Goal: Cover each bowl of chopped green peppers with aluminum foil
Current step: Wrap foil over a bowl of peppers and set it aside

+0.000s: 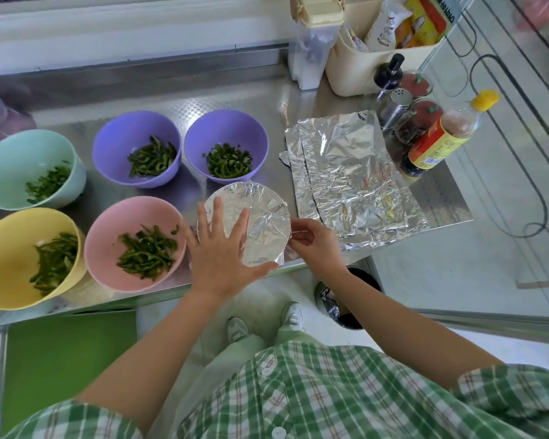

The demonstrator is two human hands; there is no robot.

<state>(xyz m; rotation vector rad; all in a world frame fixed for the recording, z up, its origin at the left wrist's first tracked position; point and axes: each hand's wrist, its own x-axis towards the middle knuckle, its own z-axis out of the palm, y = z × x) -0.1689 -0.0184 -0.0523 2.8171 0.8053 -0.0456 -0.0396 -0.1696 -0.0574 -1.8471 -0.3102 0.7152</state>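
Head view, steel counter (pixel 298 99) seen from above. Six bowls stand on it. One, the foiled bowl (pixel 263 223) at the near edge, is capped with a taut disc of foil, and its rim shows through as a clean circle. Five are uncovered, each holding chopped peppers: a pink bowl (pixel 108 239) just beside the foiled one at its 9 o'clock, a yellow bowl (pixel 7 245) further to 9 o'clock, a mint bowl (pixel 16 153) at 10 o'clock, and two purple bowls, one (pixel 118 134) at 11 o'clock and the other (pixel 225 128) at 12 o'clock. A stack of cut foil sheets (pixel 349 172) lies at 2 o'clock from the foiled bowl, close by but apart from it. By this count the task appears about one-sixth done, and even the first cover seems to be in its finishing crimp.

Left hand (pixel 222 248): flat, fingers spread wide, palm resting on the 8 o'clock part of the foil cap and pressing it down; it grasps nothing.

Right hand (pixel 314 239): at the bowl's 3 o'clock rim, fingers curled together and pinching the foil edge against the rim. How firmly it pinches cannot be told.
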